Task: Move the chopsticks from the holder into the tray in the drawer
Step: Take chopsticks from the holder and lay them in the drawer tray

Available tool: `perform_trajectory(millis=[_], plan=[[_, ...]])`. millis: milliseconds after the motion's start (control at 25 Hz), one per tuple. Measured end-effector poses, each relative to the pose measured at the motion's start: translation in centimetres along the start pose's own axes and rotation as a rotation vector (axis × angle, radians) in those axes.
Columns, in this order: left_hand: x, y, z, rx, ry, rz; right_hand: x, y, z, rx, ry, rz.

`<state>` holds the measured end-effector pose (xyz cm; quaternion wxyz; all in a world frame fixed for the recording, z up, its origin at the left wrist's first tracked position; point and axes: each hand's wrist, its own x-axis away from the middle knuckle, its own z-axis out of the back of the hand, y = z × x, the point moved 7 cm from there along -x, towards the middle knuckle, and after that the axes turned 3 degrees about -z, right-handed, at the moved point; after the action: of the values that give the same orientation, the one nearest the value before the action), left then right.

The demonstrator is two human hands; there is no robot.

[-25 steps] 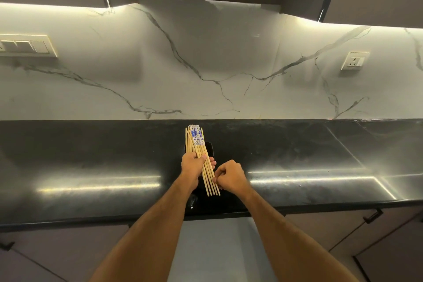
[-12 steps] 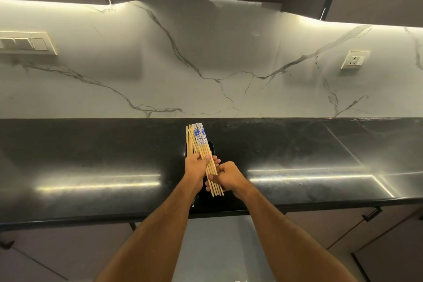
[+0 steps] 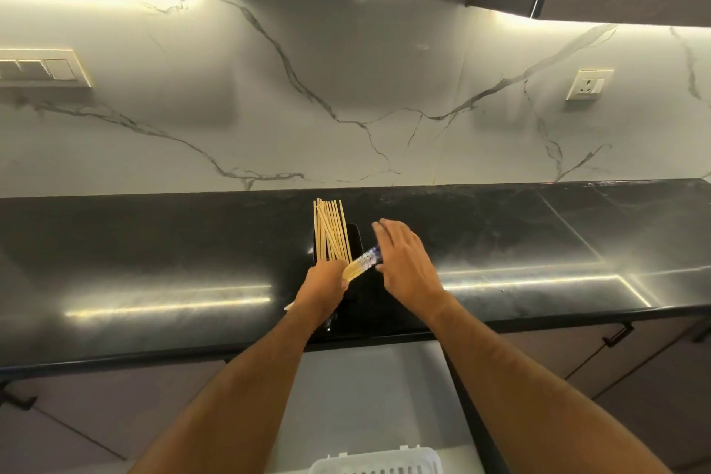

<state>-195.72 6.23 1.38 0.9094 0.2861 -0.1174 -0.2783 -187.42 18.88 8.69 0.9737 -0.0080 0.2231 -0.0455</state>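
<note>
On the glossy black stone countertop (image 3: 154, 250), a dark rectangular holder (image 3: 356, 242) stands near the front edge, and a bundle of plain pale wooden chopsticks (image 3: 330, 229) rises from the left hand (image 3: 323, 287) toward twelve o'clock, in front of the holder. The left hand is closed in a fist around the lower part of that bundle. A separate pair of wooden chopsticks with blue-and-white patterned ends (image 3: 361, 264) slants from the fist toward two o'clock, its patterned end touching the right hand (image 3: 404, 262). The right hand's fingers are spread and extended; whether it actually grips the pair cannot be told. At six o'clock, below the counter edge, the rim of a white slotted plastic tray (image 3: 375, 462) shows in the open pale drawer (image 3: 369, 389).
</note>
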Motion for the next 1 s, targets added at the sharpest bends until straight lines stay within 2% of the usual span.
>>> perform_trajectory(millis=[80, 120, 160, 240, 320, 520, 720, 800, 920, 1000], plan=[[1.0, 0.7, -1.1, -0.321, -0.098, -0.130, 0.9, -2.3, -1.2, 0.156, -0.103, 0.251], [1.5, 1.0, -1.7, -0.402, -0.126, -0.167, 1.5, -3.1, -2.3, 0.197, -0.200, 0.297], [1.8, 1.2, -2.3, -0.438, -0.150, -0.181, 2.1, -3.4, -3.1, 0.220, -0.311, 0.289], [2.5, 1.3, -3.1, -0.469, -0.210, -0.192, 3.6, -3.3, -4.5, 0.171, -0.511, 0.159], [3.4, 1.2, -4.2, -0.510, -0.271, -0.212, 5.5, -3.3, -5.2, 0.125, -0.622, 0.043], [6.5, 0.2, -7.1, -0.503, -0.262, -0.263, 9.1, -4.4, -5.7, 0.161, -0.684, 0.012], [8.6, 0.0, -9.1, -0.524, -0.342, -0.229, 12.5, -4.0, -5.5, 0.101, -0.695, -0.060], [9.2, -0.6, -9.4, -0.517, -0.319, -0.224, 13.6, -2.7, -5.5, -0.133, -0.638, -0.231], [10.2, -0.9, -9.5, -0.509, -0.264, -0.213, 16.1, 1.7, -5.2, -0.702, -0.414, -0.775], [10.6, -0.5, -10.3, -0.510, -0.253, -0.209, 18.0, 3.6, -6.3, -0.955, -0.382, -1.110]])
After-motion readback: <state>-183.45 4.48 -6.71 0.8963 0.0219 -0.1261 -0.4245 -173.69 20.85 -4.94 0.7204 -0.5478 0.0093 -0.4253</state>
